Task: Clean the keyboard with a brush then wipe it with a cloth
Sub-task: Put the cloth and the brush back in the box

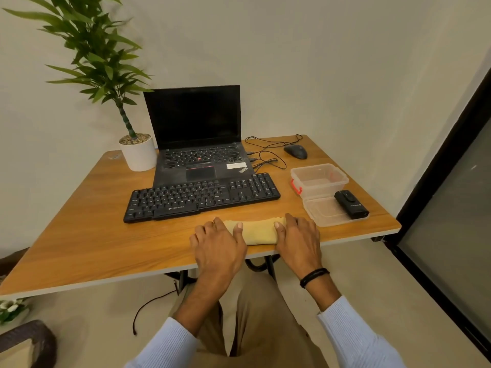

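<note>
Head view: just in front of the keyboard (pixel 202 197), left hand (pixel 218 245) and right hand (pixel 297 240) lie flat (fingers relaxed, gripping nothing) on a folded yellow cloth (pixel 256 231).

The brand name ZEBRONICS stands in white on the front edge of the black keyboard (pixel 186 197). A ThinkPad logo sits slantwise on the palm rest of the laptop (pixel 196 123). Print on its white sticker (pixel 236 166) and on the small black device (pixel 351 204) is too small to read.
</note>
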Demonstrator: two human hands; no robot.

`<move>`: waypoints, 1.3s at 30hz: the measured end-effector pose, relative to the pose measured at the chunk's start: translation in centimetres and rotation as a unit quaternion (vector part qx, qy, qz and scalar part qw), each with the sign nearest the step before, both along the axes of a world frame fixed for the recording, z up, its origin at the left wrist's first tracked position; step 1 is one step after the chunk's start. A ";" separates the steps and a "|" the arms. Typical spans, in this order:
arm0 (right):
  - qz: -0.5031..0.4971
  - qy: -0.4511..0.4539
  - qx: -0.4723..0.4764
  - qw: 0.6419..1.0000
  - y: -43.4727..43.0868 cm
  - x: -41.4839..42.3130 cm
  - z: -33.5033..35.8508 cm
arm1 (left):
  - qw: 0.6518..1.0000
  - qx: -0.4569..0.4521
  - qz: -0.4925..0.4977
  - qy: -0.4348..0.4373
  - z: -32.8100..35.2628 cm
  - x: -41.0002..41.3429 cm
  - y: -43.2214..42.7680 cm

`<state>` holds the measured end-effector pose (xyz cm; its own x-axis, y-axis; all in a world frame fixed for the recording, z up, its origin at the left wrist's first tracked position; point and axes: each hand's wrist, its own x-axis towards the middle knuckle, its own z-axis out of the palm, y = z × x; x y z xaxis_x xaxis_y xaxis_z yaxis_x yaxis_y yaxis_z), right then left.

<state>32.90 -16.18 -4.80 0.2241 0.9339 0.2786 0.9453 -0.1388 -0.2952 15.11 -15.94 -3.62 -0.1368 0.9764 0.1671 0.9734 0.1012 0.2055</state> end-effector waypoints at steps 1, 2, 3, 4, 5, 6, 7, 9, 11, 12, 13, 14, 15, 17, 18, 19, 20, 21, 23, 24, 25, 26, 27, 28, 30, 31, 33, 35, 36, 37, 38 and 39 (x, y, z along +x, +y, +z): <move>-0.027 0.015 -0.013 0.999 0.1 0.0 0.3 | 1.000 -0.008 0.003 0.001 0.2 0.1 0.2; -0.047 0.029 -0.032 0.998 0.1 -0.2 0.6 | 1.000 -0.022 0.000 0.000 0.3 0.3 0.4; -0.059 0.044 -0.052 0.996 0.2 -0.4 0.9 | 0.999 -0.032 -0.005 -0.011 0.4 0.5 0.7; -0.064 0.060 -0.068 0.994 0.4 -0.6 1.2 | 0.998 -0.041 -0.009 -0.035 0.6 0.8 0.9; -0.063 0.078 -0.079 0.992 0.6 -0.9 1.4 | 0.996 -0.053 -0.011 -0.071 0.7 1.0 1.1; -0.063 0.096 -0.087 0.990 0.8 -1.0 1.7 | 0.992 -0.066 -0.009 -0.108 0.9 1.2 1.3; -0.064 0.115 -0.098 0.987 1.1 -1.1 2.0 | 0.988 -0.076 -0.003 -0.137 1.1 1.3 1.5; -0.068 0.148 -0.123 0.979 1.6 -1.1 2.5 | 0.982 -0.098 0.013 -0.162 1.5 1.3 1.8; -0.066 0.169 -0.135 0.974 2.0 -0.9 2.8 | 0.979 -0.114 0.019 -0.167 2.0 1.2 2.1; -0.063 0.183 -0.136 0.972 2.1 -0.9 2.8 | 0.978 -0.120 0.018 -0.169 2.2 1.1 2.2; -0.056 0.200 -0.134 0.969 2.3 -0.9 2.7 | 0.977 -0.120 0.016 -0.176 2.3 1.0 2.4; -0.046 0.216 -0.135 0.966 2.4 -0.9 2.6 | 0.975 -0.121 0.015 -0.186 2.4 0.9 2.6; -0.035 0.229 -0.133 0.964 2.3 -1.1 2.6 | 0.973 -0.119 0.012 -0.197 2.2 0.8 2.8; -0.023 0.242 -0.113 0.963 2.2 -1.4 2.4 | 0.965 -0.109 0.007 -0.238 2.1 0.6 3.1; -0.020 0.247 -0.095 0.964 2.1 -1.5 2.4 | 0.959 -0.099 0.000 -0.266 2.2 0.4 3.2; -0.018 0.257 -0.077 0.963 2.1 -1.4 2.4 | 0.951 -0.086 -0.011 -0.298 2.1 0.3 3.3; -0.015 0.276 -0.065 0.959 2.0 -1.3 2.7 | 0.939 -0.076 -0.021 -0.336 2.2 0.2 3.4; -0.010 0.308 -0.057 0.950 2.1 -1.1 2.9 | 0.926 -0.067 -0.031 -0.371 2.3 0.2 3.4; -0.007 0.421 -0.052 0.905 2.3 -0.7 3.4 | 0.906 -0.060 -0.041 -0.417 2.6 0.3 3.6; -0.011 0.486 -0.053 0.872 2.4 -0.6 3.8 | 0.894 -0.059 -0.040 -0.443 2.8 0.4 3.7; -0.016 0.538 -0.051 0.841 2.4 -0.4 4.2 | 0.875 -0.059 -0.038 -0.479 3.0 0.5 3.8; -0.021 0.563 -0.038 0.825 2.6 -0.1 4.5 | 0.851 -0.061 -0.033 -0.521 3.3 0.7 4.0; -0.026 0.574 -0.023 0.818 2.7 0.2 4.7 | 0.823 -0.067 -0.026 -0.564 3.7 0.9 4.1; -0.029 0.582 -0.007 0.813 2.8 0.7 4.8 | 0.793 -0.074 -0.023 -0.604 4.0 1.2 4.2; -0.035 0.603 0.022 0.797 3.2 1.7 5.1 | 0.745 -0.087 -0.024 -0.661 4.6 1.8 4.6; -0.036 0.614 0.036 0.787 3.4 2.3 5.4 | 0.728 -0.089 -0.025 -0.679 5.0 2.3 4.9; -0.033 0.622 0.062 0.780 3.8 3.3 5.8 | 0.696 -0.095 -0.025 -0.711 5.6 3.3 5.4; -0.029 0.611 0.077 0.787 4.4 4.5 6.3 | 0.681 -0.093 -0.023 -0.726 5.9 4.5 6.1; -0.030 0.604 0.081 0.792 4.8 5.1 6.5 | 0.686 -0.087 -0.026 -0.722 6.0 5.1 6.5; -0.029 0.600 0.084 0.795 5.1 5.7 6.7 | 0.694 -0.082 -0.030 -0.715 6.0 5.6 7.0; -0.031 0.591 0.087 0.802 5.6 6.5 6.8 | 0.702 -0.079 -0.036 -0.707 6.1 6.3 7.4; -0.035 0.579 0.092 0.810 6.1 7.3 7.0 | 0.709 -0.078 -0.044 -0.699 6.3 6.9 7.8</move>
